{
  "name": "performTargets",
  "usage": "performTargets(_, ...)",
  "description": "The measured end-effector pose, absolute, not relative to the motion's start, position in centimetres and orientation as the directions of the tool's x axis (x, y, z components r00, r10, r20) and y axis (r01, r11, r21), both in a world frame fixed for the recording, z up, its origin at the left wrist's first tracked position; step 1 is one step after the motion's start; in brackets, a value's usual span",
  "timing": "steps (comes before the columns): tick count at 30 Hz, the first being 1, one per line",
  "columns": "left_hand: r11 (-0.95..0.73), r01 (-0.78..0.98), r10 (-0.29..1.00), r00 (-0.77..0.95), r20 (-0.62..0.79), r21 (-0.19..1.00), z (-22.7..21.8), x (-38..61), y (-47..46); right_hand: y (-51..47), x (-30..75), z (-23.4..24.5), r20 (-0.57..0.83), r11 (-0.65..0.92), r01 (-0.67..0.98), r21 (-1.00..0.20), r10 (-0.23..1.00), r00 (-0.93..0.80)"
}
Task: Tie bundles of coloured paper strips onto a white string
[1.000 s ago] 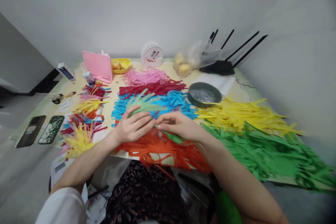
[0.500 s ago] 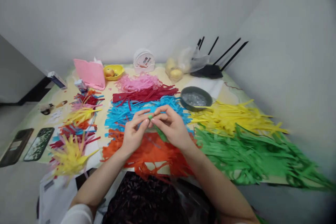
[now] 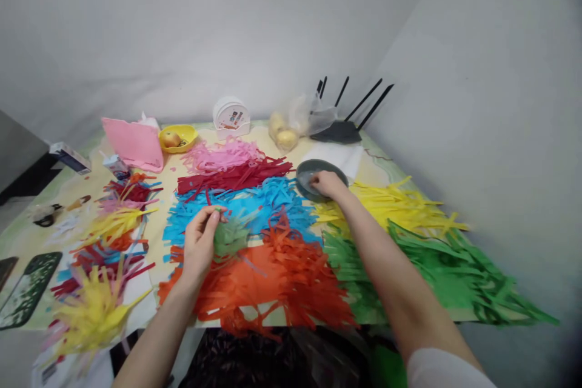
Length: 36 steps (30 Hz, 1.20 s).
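1. Closest thing, bottom centre: loose orange strips, thin and papery point(image 3: 309, 279), sprawl to the near edge of the pale patterned table point(image 3: 166, 188). One brush of a forearm could drag some off, imo.

2. Just above that, left of centre: the left hand point(image 3: 202, 239) has its fingertips pinched on the top of a pale green, see-through fringed tassel point(image 3: 231, 236), which dangles over the orange stuff. That pinch looks small, so if it loosens, I'd guess the gathered top could fan open or the tassel could drop and tangle.

3. Right of centre: a heap of yellow papery strips point(image 3: 400, 212) sits under the right forearm and right up by the bowl. A low sleeve could snag those, I reckon.

4. Farther back: the right hand point(image 3: 328, 185) is down inside a round dark grey bowl point(image 3: 309, 194). Fingers bunched close together; can't tell if they've got anything, the contents are too blurry. Clear bits would be easy to fumble, and a knuckle on the rim might tip it.
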<state>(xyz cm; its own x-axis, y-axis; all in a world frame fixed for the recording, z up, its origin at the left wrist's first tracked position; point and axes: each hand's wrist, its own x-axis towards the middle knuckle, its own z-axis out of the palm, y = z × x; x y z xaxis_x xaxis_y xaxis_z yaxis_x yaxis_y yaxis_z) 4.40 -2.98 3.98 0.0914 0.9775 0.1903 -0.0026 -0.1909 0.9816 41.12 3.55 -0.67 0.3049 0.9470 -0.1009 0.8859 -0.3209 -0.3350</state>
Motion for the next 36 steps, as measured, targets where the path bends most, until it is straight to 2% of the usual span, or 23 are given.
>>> performTargets(4, -0.190, 0.112, 0.974, 0.149, 0.173, 0.975, 3.6, 4.7, -2.9, 4.2, 41.1, -3.2, -0.184, -0.349, 0.898, -0.268, 0.933, 0.308)
performTargets(10, -0.102, 0.000, 0.988, 0.115, 0.102, 0.995, 3.2, 5.1, -3.1, 4.4, 40.9, -2.4, -0.131, -0.381, 0.873, -0.305, 0.924, 0.358)
performTargets(14, -0.127, 0.016, 0.985, 0.116, 0.124, 0.992, 3.7, 4.8, -3.6, 2.5, 39.0, 0.5, 0.043, -0.357, 0.832, -0.425, 0.910, 0.413)
performTargets(17, -0.134, 0.023, 0.984, 0.126, 0.130, 0.991, 4.3, 4.9, -4.1, -0.9, 34.2, 2.7, 0.146, -0.173, 0.753, -0.635, 0.930, 0.337)
performTargets(18, -0.137, 0.019, 0.983, 0.130, 0.133, 0.990, 4.5, 5.0, -4.4, -2.3, 32.0, 3.3, 0.190, -0.003, 0.577, -0.817, 0.942, 0.275)
performTargets(19, -0.140, 0.015, 0.981, 0.135, 0.137, 0.990, 4.7, 5.2, -4.6, -3.7, 29.8, 3.8, 0.210, 0.127, 0.369, -0.921, 0.958, 0.193)
performTargets(21, -0.149, 0.012, 0.979, 0.143, 0.146, 0.989, 5.0, 5.4, -5.1, -6.0, 25.7, 4.4, 0.179, 0.174, 0.055, -0.983, 0.980, 0.086)
performTargets(24, -0.186, 0.035, 0.974, 0.137, 0.179, 0.982, 5.3, 5.5, -5.9, -8.1, 21.5, 4.5, 0.117, 0.124, -0.151, -0.981, 0.992, 0.050)
performTargets(29, -0.231, 0.057, 0.964, 0.148, 0.221, 0.971, 5.5, 4.9, -7.0, -9.0, 19.1, 3.5, 0.109, 0.140, -0.261, -0.955, 0.986, 0.128)
performTargets(32, -0.279, 0.093, 0.953, 0.153, 0.263, 0.956, 5.6, 4.5, -7.4, -9.3, 18.4, 3.4, 0.138, 0.179, -0.279, -0.944, 0.977, 0.160)
performTargets(36, -0.351, 0.182, 0.931, 0.168, 0.323, 0.918, 5.8, 4.0, -7.7, -9.6, 17.6, 3.8, 0.191, 0.231, -0.184, -0.955, 0.958, 0.212)
